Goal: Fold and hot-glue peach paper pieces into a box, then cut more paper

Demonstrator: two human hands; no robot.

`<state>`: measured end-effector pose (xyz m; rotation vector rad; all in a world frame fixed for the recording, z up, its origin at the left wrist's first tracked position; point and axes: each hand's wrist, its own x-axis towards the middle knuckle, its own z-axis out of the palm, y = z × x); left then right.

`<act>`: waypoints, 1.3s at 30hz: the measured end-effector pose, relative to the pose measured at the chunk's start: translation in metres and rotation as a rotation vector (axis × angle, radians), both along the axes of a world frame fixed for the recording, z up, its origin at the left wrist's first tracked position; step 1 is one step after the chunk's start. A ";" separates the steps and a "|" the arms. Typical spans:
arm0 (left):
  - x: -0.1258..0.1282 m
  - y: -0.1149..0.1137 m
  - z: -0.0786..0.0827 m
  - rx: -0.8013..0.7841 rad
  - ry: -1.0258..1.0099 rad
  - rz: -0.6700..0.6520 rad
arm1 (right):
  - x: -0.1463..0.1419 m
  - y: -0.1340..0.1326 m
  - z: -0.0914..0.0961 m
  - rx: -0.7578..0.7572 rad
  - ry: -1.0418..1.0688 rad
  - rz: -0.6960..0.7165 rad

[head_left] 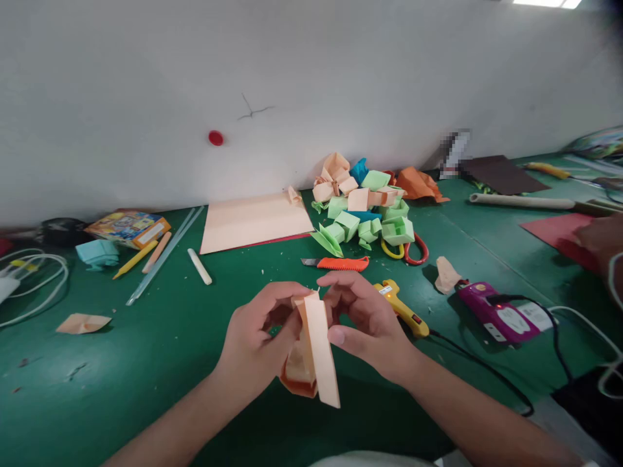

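Observation:
Folded peach-coloured paper [322, 353] is held up in front of me, with a long flat strip facing me and a hollow, box-like part behind it at the lower left. My left hand [265, 334] pinches it from the left, thumb on the near side. From the other side my right hand [367, 324] curls round its upper end, thumb tip against the strip's right edge; its other fingertips are partly hidden behind the paper. Beyond my hands lies an orange utility knife [343, 263] with its blade out. A yellow glue gun [411, 316] rests beside my right hand.
Folded green paper pieces [348, 224] are piled by the wall, with scissors [416, 250] beside them. Peach sheets [253, 224] lie left of the pile. A purple power strip [496, 311] with cables sits at right, near another person's hand [603, 240]. Clear glue sticks [163, 259] lie left.

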<state>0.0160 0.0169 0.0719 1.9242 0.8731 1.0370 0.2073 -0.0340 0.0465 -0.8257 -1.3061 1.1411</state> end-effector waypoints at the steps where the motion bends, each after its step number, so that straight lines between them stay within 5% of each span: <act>1: 0.000 0.000 0.000 -0.005 0.013 0.008 | 0.000 -0.001 0.001 0.010 -0.006 0.003; 17: -0.013 0.012 0.000 -0.089 0.130 0.007 | 0.012 0.001 0.003 -0.135 -0.179 0.296; 26: -0.007 0.014 0.000 -0.230 0.111 0.097 | -0.003 0.002 0.001 0.015 -0.343 -0.124; 39: -0.004 0.021 -0.010 -0.550 -0.048 0.005 | -0.006 -0.001 -0.003 0.349 -0.840 -0.282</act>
